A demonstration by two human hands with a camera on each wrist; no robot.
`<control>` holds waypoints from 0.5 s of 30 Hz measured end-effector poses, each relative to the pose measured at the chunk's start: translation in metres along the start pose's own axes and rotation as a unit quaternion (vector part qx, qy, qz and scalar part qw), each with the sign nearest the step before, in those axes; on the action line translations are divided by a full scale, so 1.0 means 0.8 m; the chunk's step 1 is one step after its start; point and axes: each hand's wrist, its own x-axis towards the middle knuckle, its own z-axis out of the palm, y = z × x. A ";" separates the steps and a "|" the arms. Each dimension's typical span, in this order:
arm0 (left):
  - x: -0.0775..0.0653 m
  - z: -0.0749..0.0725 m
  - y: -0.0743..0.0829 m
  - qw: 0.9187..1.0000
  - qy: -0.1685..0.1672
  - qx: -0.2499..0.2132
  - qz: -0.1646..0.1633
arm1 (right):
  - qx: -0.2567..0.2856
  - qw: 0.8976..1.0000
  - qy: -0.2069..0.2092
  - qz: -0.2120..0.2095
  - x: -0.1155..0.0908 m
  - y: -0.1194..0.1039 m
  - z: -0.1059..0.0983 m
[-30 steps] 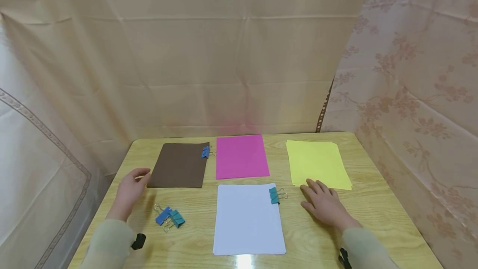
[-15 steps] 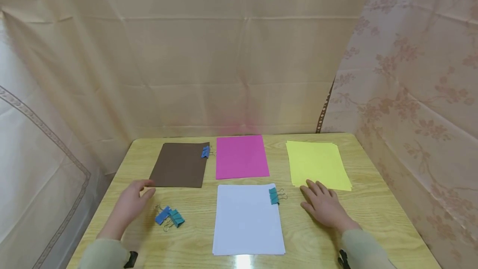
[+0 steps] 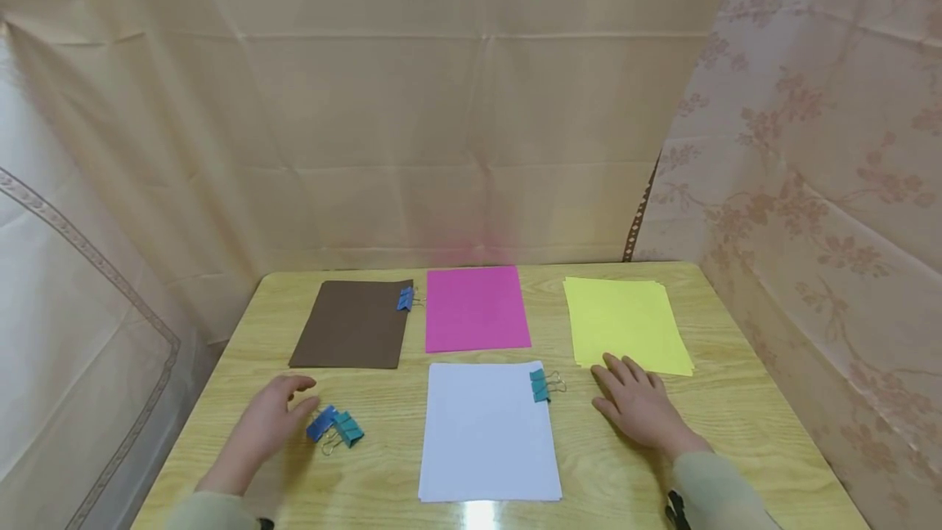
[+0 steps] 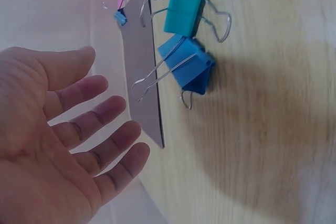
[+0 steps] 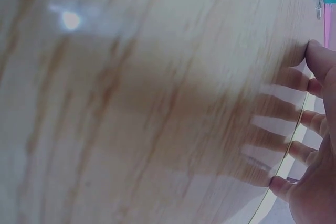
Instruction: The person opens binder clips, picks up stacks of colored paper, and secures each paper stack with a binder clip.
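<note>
My left hand hovers beside two loose binder clips, its fingers relaxed and holding nothing. Of these, the blue binder clip lies nearer the hand, touching the teal binder clip. My right hand rests with spread fingers at the near edge of the yellow paper stack. In the right wrist view its fingertips are right at that edge. A stack of white paper lies between the hands, with a teal binder clip on its right edge.
At the back left is a dark brown paper stack with a blue binder clip on its right edge. Pink paper lies beside it at the back middle. Cloth curtains hang around the wooden table.
My left hand has moved from the brown stack's left corner toward the front and right, up to the loose binder clips. The right hand stays in place on the yellow stack.
</note>
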 end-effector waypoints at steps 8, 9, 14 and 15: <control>0.002 0.006 0.002 1.000 -0.016 0.002 -0.022 | 0.005 1.000 0.001 -0.002 -0.001 0.001 0.000; 0.002 0.007 0.002 1.000 -0.017 0.003 -0.023 | 0.006 1.000 0.002 -0.003 -0.001 0.001 0.000; 0.001 0.010 0.002 0.999 -0.018 0.010 -0.030 | 0.008 1.000 0.005 -0.004 -0.001 0.001 0.001; 0.001 0.011 0.002 0.999 -0.018 0.013 -0.031 | 0.008 1.000 0.005 -0.003 -0.001 0.001 0.001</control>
